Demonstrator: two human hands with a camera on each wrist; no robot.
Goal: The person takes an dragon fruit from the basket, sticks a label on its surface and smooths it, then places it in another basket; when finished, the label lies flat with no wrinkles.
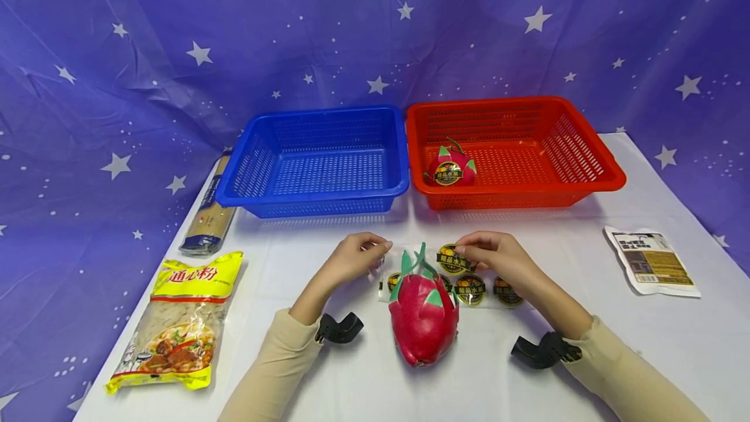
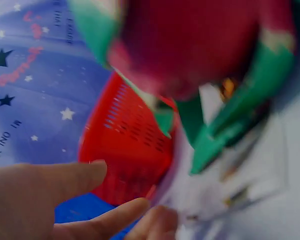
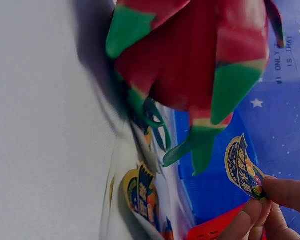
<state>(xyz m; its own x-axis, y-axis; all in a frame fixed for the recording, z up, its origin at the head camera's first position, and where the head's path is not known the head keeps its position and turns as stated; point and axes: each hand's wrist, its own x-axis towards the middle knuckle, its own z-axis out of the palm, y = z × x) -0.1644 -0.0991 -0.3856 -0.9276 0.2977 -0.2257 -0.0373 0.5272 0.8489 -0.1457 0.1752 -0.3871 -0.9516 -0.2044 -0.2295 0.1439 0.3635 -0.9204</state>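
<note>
My right hand [image 1: 498, 256] pinches a round black-and-gold fruit sticker [image 3: 243, 167] between thumb and fingers, raised above the sticker sheet [image 1: 489, 293]. Several more stickers [image 1: 470, 290] lie on that clear sheet. In front of it sits a red dragon fruit [image 1: 423, 327] with green leaf tips, its leafy end toward the sheet and partly covering it. My left hand [image 1: 354, 256] hovers by the sheet's left end; in the left wrist view its thumb and fingers [image 2: 122, 215] are apart with nothing between them. Whether its lower fingers touch the sheet I cannot tell.
A blue basket [image 1: 310, 204] and a red basket [image 1: 515, 199] stand side by side at the back. Inside the red one is another dragon fruit [image 1: 465, 165] bearing a sticker. Yellow pasta bag [image 1: 181, 337] and noodle pack [image 1: 208, 223] lie left, a white pouch [image 1: 650, 262] right.
</note>
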